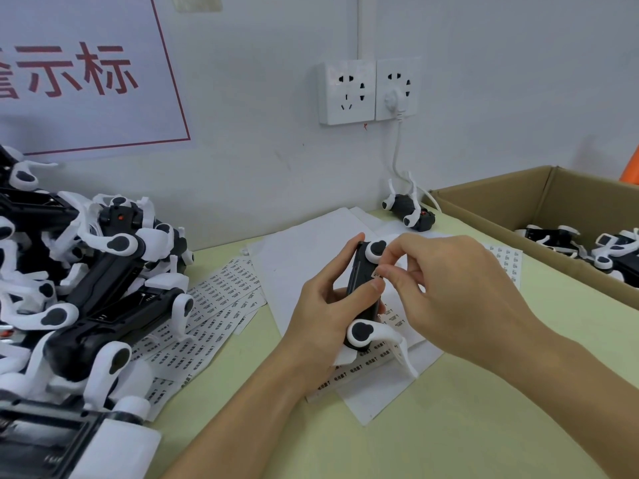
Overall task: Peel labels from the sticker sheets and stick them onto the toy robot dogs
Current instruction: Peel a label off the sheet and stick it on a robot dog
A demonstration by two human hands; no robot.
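Note:
My left hand (pixel 323 311) grips a black and white toy robot dog (pixel 363 335) above the middle of the table, belly side turned to the right. My right hand (pixel 446 288) pinches a small white label (pixel 377 272) between thumb and forefinger and holds it against the dog's black body. Sticker sheets (pixel 221 299) printed with rows of small labels lie fanned out on the table to the left. More sheets (pixel 390 354) lie under the held dog, partly hidden by my hands.
A heap of toy robot dogs (pixel 86 281) fills the left side. A single dog (pixel 409 210) lies by the wall under the wall sockets (pixel 368 91). A cardboard box (pixel 491 209) at the right holds several dogs. Plain white paper (pixel 311 243) covers the middle.

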